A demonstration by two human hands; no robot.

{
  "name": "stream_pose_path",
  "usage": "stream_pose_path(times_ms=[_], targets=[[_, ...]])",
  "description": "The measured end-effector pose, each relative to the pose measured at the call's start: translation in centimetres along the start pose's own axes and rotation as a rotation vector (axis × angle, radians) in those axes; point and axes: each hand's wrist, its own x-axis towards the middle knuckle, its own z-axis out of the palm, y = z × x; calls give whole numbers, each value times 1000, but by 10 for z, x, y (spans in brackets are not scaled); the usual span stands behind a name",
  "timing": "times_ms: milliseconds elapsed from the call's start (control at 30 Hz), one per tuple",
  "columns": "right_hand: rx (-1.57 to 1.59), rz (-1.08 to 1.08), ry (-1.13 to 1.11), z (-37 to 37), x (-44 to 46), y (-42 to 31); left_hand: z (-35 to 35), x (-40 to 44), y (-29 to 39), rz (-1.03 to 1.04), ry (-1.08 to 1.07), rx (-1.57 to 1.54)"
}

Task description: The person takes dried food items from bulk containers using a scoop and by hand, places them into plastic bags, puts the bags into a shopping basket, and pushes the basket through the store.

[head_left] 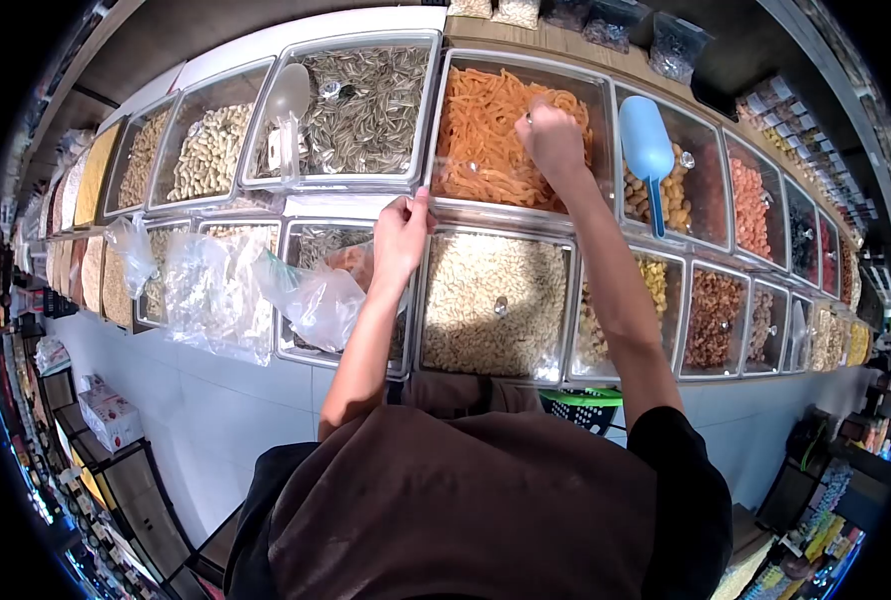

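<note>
My right hand [554,142] is closed in a fist over the middle of a bin of orange dried strips [481,125], where the neighbouring lids carry a knob. It appears to grip the bin's clear lid [478,180]; its fingers cover the knob. At that bin's front left corner is my left hand [401,235], fingers curled and thumb up against the edge. What lies inside those fingers is hidden. Below the left hand, a crumpled clear plastic bag [316,300] rests on the front row of bins. To the right, a light blue scoop [647,140] lies on another lid.
Striped sunflower seeds [381,100] with a clear scoop [287,110] on top fill the bin to the left. Pale seeds [481,270] sit in front, peanuts [206,145] further left. A black basket with green handle [596,398] is below the counter; a box [111,415] stands at left.
</note>
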Motion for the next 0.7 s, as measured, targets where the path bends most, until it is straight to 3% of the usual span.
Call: stream_pose_path(times_ms=[100, 167, 267, 333, 367, 433, 467, 500, 600, 700], targets=[[44, 43, -8, -29, 17, -12, -7, 5, 0, -21, -29, 19], [50, 120, -27, -62, 20, -27, -8, 0, 1, -39, -36, -141], [81, 51, 106, -107, 19, -46, -18, -24, 23, -55, -37, -176], [46, 8, 215, -129, 6, -57, -22, -45, 30, 42, -103, -349], [0, -46, 315, -140, -7, -60, -22, -61, 37, 224, -155, -520], [-64, 19, 300, -171, -39, -70, -19, -98, 65, 344, -327, -791], [35, 182, 221, -190, -58, -76, -18, -113, 73, 253, -369, -680], [136, 333, 155, -206, -75, -81, -11, -123, 69, 331, -453, -597], [235, 601, 223, -228, -141, -69, 25, -162, 57, 326, -712, -694], [224, 781, 239, -240, -209, -45, 56, -188, 41, 343, -863, -281]])
